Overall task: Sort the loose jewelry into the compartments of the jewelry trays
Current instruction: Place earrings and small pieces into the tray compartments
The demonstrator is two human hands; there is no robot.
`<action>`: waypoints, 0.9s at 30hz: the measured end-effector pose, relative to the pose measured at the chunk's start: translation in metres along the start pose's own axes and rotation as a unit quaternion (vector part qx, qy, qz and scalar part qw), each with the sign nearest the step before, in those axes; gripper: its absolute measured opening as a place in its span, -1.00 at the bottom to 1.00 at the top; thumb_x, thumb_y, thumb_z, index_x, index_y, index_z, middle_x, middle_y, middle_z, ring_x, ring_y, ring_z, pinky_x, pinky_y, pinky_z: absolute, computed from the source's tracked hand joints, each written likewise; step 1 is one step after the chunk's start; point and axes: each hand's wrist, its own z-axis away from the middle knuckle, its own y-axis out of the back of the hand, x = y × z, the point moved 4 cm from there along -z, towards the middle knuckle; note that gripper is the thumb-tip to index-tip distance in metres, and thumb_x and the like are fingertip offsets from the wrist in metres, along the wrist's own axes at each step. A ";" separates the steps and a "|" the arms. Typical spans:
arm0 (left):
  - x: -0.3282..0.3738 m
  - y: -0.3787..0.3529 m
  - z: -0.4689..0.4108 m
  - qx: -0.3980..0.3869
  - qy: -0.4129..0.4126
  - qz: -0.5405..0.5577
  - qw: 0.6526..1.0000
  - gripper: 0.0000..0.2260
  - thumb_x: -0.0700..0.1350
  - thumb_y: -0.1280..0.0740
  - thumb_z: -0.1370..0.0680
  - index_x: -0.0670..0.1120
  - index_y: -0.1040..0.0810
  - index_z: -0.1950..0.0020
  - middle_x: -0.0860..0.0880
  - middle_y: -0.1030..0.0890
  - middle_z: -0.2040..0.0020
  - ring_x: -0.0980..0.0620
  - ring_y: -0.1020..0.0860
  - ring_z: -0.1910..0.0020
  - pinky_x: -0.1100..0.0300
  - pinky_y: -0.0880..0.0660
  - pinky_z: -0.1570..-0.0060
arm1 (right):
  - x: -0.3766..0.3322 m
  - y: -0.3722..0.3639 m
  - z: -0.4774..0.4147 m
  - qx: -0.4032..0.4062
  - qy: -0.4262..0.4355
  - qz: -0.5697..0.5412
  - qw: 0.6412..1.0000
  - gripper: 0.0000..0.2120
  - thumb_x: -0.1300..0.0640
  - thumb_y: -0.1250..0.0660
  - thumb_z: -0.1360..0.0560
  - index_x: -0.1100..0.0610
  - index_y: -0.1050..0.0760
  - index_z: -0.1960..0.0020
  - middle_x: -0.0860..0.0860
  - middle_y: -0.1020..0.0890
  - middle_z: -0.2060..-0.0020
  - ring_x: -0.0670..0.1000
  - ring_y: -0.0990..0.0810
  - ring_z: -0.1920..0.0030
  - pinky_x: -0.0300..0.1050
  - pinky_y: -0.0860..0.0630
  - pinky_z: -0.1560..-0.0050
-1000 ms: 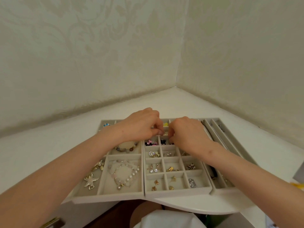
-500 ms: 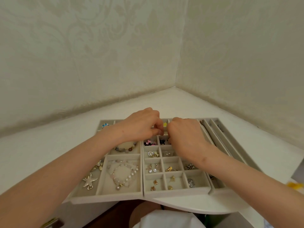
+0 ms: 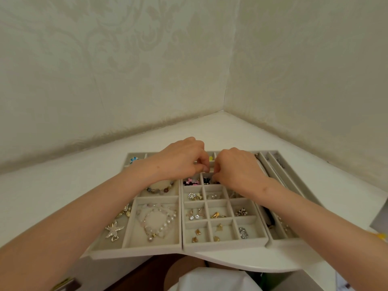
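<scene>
— Where are the hands?
— Centre of the frame, over the far rows of the middle tray [image 3: 224,246]. The left hand [image 3: 182,158] and right hand [image 3: 238,170] sit close together, fingers curled, tips almost meeting.
— Holding anything?
— I cannot tell; the pinched fingertips hide whatever lies between them (any piece there is too small to make out).
— And the jewelry?
— In the compartments. The left tray [image 3: 134,252] holds a starfish brooch [image 3: 114,230] at lower left and a pearl bracelet [image 3: 159,222] beside it in the large square. A bead bracelet [image 3: 160,189] lies in the square above, partly under the left wrist. A blue piece [image 3: 134,159] lies in the tray's top-left corner.
— The small grid?
— Pink pieces [image 3: 190,182] just below the hands, earrings [image 3: 194,215] lower down, silver rings [image 3: 243,232] in the bottom-right cell. A yellow piece [image 3: 210,158] shows between the hands.
— Further right?
— The right tray [image 3: 281,242] has long slots, partly hidden under the right forearm. The trays stand side by side on the white table [image 3: 63,196].
</scene>
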 end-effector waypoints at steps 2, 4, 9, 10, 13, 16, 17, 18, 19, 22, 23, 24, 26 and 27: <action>0.000 0.000 -0.001 -0.001 -0.001 -0.002 1.000 -0.83 0.00 -0.26 -0.56 0.02 -0.61 -0.05 0.07 -0.41 0.11 0.12 -0.29 0.04 0.12 -0.37 0.01 | -0.002 0.001 0.001 0.004 0.003 -0.001 1.000 -0.85 0.08 -0.34 -0.48 0.11 -0.59 0.00 0.05 -0.63 0.10 0.08 -0.58 0.08 -0.15 -0.36 0.19; 0.000 -0.001 -0.001 -0.004 -0.001 -0.005 1.000 -0.83 0.00 -0.27 -0.55 0.03 -0.61 -0.05 0.07 -0.41 0.11 0.12 -0.29 0.04 0.13 -0.36 0.02 | -0.004 0.001 0.002 0.006 0.011 0.012 1.000 -0.84 0.06 -0.33 -0.49 0.11 -0.59 0.01 0.05 -0.63 0.10 0.06 -0.56 0.13 -0.16 -0.33 0.21; -0.001 0.000 -0.001 -0.005 -0.005 0.000 1.000 -0.87 -0.02 -0.30 -0.53 0.04 -0.62 0.00 0.09 -0.40 0.12 0.14 -0.29 0.03 0.16 -0.35 0.01 | -0.003 0.000 0.002 -0.007 0.007 0.010 1.000 -0.81 0.02 -0.33 -0.49 0.14 -0.59 0.05 0.00 -0.52 0.30 0.04 -0.45 0.26 -0.17 -0.30 0.32; -0.001 0.001 -0.001 -0.001 -0.005 -0.001 1.000 -0.88 -0.02 -0.31 -0.53 0.04 -0.62 0.00 0.09 -0.41 0.12 0.15 -0.29 0.03 0.16 -0.35 0.02 | -0.001 0.001 0.001 -0.011 0.001 -0.007 1.000 -0.80 0.01 -0.35 -0.47 0.15 -0.59 0.06 0.00 -0.51 0.32 0.04 -0.48 0.25 -0.17 -0.33 0.31; -0.003 0.001 -0.003 0.018 -0.006 0.000 1.000 -0.90 -0.05 -0.31 -0.53 0.03 -0.59 -0.01 0.12 -0.43 0.15 0.16 -0.30 0.08 0.20 -0.33 0.09 | 0.009 0.006 -0.003 -0.018 -0.031 -0.096 0.995 -0.79 0.01 -0.42 -0.42 0.16 -0.63 0.10 0.03 -0.65 0.23 0.03 -0.60 0.18 -0.15 -0.46 0.24; -0.001 0.000 -0.006 0.033 0.013 0.064 0.997 -0.91 -0.09 -0.30 -0.53 0.00 -0.56 -0.01 0.17 -0.47 0.20 0.20 -0.37 0.20 0.27 -0.31 0.22 | 0.019 0.012 -0.006 -0.034 -0.057 -0.230 0.971 -0.79 -0.01 -0.49 -0.36 0.14 -0.62 0.25 -0.01 -0.61 0.36 -0.04 -0.54 0.29 -0.20 -0.39 0.31; -0.001 -0.001 -0.007 0.034 0.025 0.102 0.994 -0.92 -0.11 -0.30 -0.54 -0.02 -0.56 0.00 0.15 -0.51 0.20 0.23 -0.40 0.23 0.32 -0.32 0.25 | 0.022 0.013 -0.006 -0.042 -0.063 -0.272 0.959 -0.79 -0.01 -0.51 -0.34 0.12 -0.61 0.27 -0.04 -0.58 0.39 -0.08 -0.51 0.32 -0.22 -0.37 0.32; -0.001 -0.001 -0.008 0.033 0.035 0.145 0.988 -0.93 -0.13 -0.30 -0.54 -0.04 -0.56 0.02 0.11 -0.56 0.18 0.24 -0.43 0.25 0.36 -0.34 0.26 | 0.023 0.012 -0.006 -0.048 -0.069 -0.304 0.949 -0.80 0.00 -0.52 -0.33 0.13 -0.61 0.27 -0.04 -0.56 0.40 -0.10 -0.48 0.34 -0.24 -0.35 0.33; -0.002 -0.001 -0.009 0.029 0.045 0.189 0.980 -0.94 -0.14 -0.31 -0.54 -0.05 -0.57 0.05 0.06 -0.61 0.16 0.24 -0.47 0.25 0.38 -0.37 0.25 | 0.025 0.011 -0.006 -0.049 -0.071 -0.324 0.942 -0.79 0.01 -0.53 -0.32 0.14 -0.62 0.26 -0.04 -0.56 0.41 -0.11 -0.46 0.36 -0.25 -0.34 0.34; -0.005 -0.001 -0.011 0.019 0.069 0.272 0.960 -0.95 -0.16 -0.34 -0.52 -0.08 -0.59 0.09 0.02 -0.64 0.20 0.22 -0.51 0.29 0.35 -0.41 0.24 | 0.028 0.007 -0.006 -0.033 -0.061 -0.355 0.932 -0.81 0.02 -0.54 -0.31 0.11 -0.61 0.32 -0.01 -0.59 0.40 -0.11 -0.46 0.36 -0.25 -0.36 0.32; -0.006 -0.001 -0.011 0.016 0.076 0.290 0.954 -0.96 -0.17 -0.35 -0.51 -0.09 -0.59 0.11 0.03 -0.63 0.25 0.25 -0.51 0.33 0.35 -0.40 0.25 | 0.029 0.006 -0.006 -0.024 -0.058 -0.360 0.931 -0.82 0.03 -0.54 -0.30 0.10 -0.61 0.35 0.02 -0.60 0.40 -0.09 -0.47 0.35 -0.23 -0.38 0.29; -0.007 -0.002 -0.012 0.013 0.081 0.308 0.948 -0.97 -0.18 -0.36 -0.50 -0.09 -0.59 0.13 0.04 -0.62 0.29 0.27 -0.51 0.37 0.35 -0.41 0.25 | 0.030 0.005 -0.007 -0.014 -0.056 -0.365 0.929 -0.82 0.04 -0.55 -0.30 0.10 -0.61 0.35 0.04 -0.62 0.39 -0.08 -0.49 0.34 -0.20 -0.39 0.26; -0.009 -0.003 -0.014 0.009 0.087 0.340 0.937 -0.96 -0.21 -0.38 -0.48 -0.10 -0.59 0.16 0.03 -0.62 0.32 0.27 -0.54 0.38 0.29 -0.47 0.19 | 0.033 0.004 -0.007 0.002 -0.055 -0.373 0.926 -0.85 0.07 -0.55 -0.30 0.13 -0.64 0.30 0.01 -0.63 0.39 -0.10 -0.52 0.34 -0.24 -0.42 0.25; -0.010 -0.003 -0.014 0.013 0.090 0.347 0.934 -0.96 -0.22 -0.39 -0.47 -0.10 -0.59 0.17 0.01 -0.64 0.32 0.24 -0.56 0.35 0.21 -0.49 0.13 | 0.034 0.005 -0.006 0.006 -0.053 -0.374 0.926 -0.87 0.09 -0.54 -0.31 0.13 -0.65 0.27 -0.03 -0.62 0.40 -0.14 -0.52 0.34 -0.30 -0.42 0.27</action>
